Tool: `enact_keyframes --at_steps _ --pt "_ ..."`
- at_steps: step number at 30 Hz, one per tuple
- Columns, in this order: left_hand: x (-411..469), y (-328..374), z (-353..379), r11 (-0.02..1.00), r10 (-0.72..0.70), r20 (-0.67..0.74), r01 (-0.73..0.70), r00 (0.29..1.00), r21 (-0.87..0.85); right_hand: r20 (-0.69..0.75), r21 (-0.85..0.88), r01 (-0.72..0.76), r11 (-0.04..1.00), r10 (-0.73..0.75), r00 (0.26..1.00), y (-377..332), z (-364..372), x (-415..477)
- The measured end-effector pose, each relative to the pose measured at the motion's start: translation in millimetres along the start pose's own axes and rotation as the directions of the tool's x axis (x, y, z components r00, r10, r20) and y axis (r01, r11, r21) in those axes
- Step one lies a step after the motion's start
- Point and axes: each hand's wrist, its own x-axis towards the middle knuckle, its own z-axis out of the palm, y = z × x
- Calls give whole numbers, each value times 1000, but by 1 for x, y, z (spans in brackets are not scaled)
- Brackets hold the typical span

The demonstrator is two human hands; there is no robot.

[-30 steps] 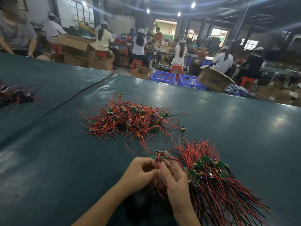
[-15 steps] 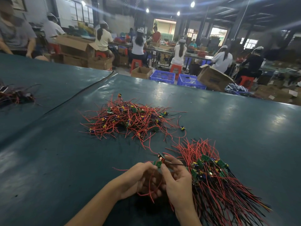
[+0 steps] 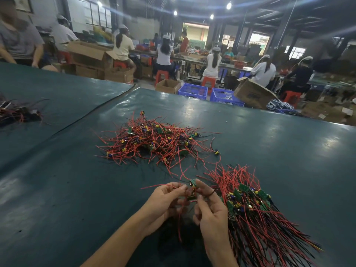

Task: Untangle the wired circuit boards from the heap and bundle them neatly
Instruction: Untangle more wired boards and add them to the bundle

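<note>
Two piles on green table [image 3: 289, 151]: tangled heap [image 3: 154, 143] at centre, aligned bundle [image 3: 254, 209] near right, just beside right hand [image 3: 212, 211]. Left hand [image 3: 165, 201] fingers curled, pinching red wire [image 3: 158, 185]. Right fingers pinch one wired circuit board [image 3: 192, 185], lifted between both hands, nearer than heap.

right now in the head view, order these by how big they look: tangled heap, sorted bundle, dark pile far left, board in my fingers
1-2. tangled heap and sorted bundle: they look alike, and the bundle is nearer the camera, so unranked.
3. dark pile, far left.
4. board, smallest.
</note>
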Motion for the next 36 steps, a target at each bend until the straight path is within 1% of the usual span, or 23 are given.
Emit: enact_keyframes --at_steps 4,6,8,11,14,17,21,23,26,32,34,36 --pt "-2 0 1 1000 -9 4 9 1000 -5 -12 81 -41 996 42 999 -1 0 1" --pt "-2 3 0 999 -28 5 28 1000 -46 -34 149 -45 988 50 998 -7 -1 2" --pt "-2 6 -2 993 -33 -10 31 999 -115 -83 225 -36 974 56 995 -12 -3 2" --pt "0 8 -6 982 -16 -91 -1 996 -188 -188 279 -1 960 55 981 -15 -6 4" --pt "4 12 -14 969 34 -192 -80 981 -236 -292 263 43 964 37 956 -16 -8 6" --pt "6 16 -23 957 101 -272 -168 957 -235 -367 236 85 968 7 930 -16 -11 7" --pt "6 17 -26 947 220 -384 -291 897 -135 -403 174 140 975 -59 913 -13 -11 8" --pt "5 18 -27 945 266 -427 -321 864 -62 -421 127 177 976 -109 901 -13 -10 7" --pt "5 19 -27 945 285 -461 -327 841 -13 -436 62 213 975 -165 884 -13 -8 6" --pt "6 21 -28 929 317 -450 -368 835 -28 -408 -4 242 970 -222 885 -8 -6 4" --pt "5 23 -29 917 334 -484 -397 809 -30 -437 -12 251 968 -230 870 -7 -8 5" --pt "5 25 -32 892 343 -548 -448 763 -65 -472 14 249 968 -213 856 -8 -13 7"
